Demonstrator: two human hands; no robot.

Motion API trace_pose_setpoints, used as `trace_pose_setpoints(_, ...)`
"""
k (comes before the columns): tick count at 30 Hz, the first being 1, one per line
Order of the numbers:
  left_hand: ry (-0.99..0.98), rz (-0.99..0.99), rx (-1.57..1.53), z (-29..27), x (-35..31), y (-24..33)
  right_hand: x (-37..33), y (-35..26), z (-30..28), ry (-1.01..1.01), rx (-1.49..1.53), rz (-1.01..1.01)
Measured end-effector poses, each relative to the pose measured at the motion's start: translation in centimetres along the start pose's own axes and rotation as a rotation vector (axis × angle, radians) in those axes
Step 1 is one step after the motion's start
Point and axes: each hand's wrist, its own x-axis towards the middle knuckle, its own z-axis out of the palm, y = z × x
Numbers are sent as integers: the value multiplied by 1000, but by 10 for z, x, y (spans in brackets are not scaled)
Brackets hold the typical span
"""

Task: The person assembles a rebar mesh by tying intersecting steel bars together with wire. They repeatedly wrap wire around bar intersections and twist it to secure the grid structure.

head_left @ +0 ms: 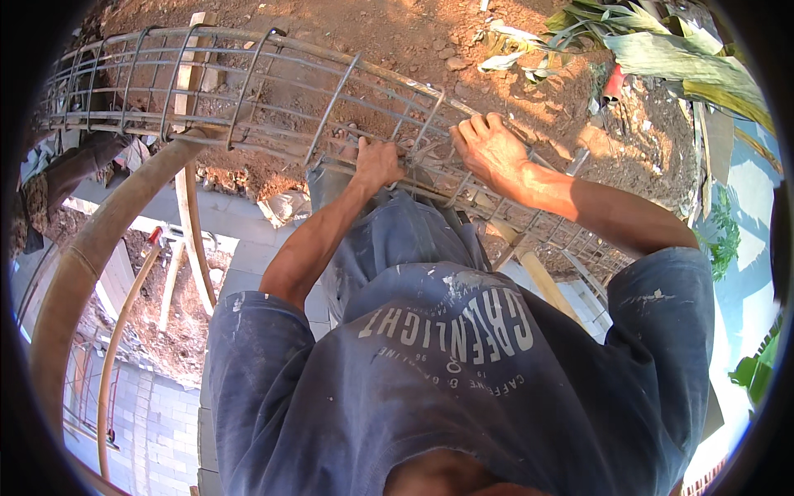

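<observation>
A long steel rebar cage (335, 107), made of lengthwise bars with stirrups around them, crosses in front of me from the far left down to the right. My left hand (378, 163) is closed at the cage's near side, its fingers curled at a bar beside a stirrup. Farther right, my right hand (490, 153) grips over the far top bar with its fingers bent down; the fingertips are partly hidden. Between the two hands, several bars and stirrups cross closely. Whether either hand also holds something small cannot be made out.
Bamboo poles (107, 227) and a wooden post (188, 91) stand at the left by the cage. Behind it lies a reddish soil bank (397, 41). Dry leaves (662, 50) hang at the far right, near a pale blue wall (748, 207). Grey paving (153, 430) shows low at the left.
</observation>
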Motion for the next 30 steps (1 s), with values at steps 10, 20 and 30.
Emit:
trace_pose_setpoints(10, -52, -41, 18, -5, 5, 3, 35, 56, 27, -93, -95, -267)
trace_pose_setpoints(20, -81, -59, 89, -16, -2, 5, 10, 37, 58, -160, 469, 2)
trace_pose_setpoints(30, -26, 30, 93, 14, 9, -17, -55, -110, 45, -731, 2558, 537)
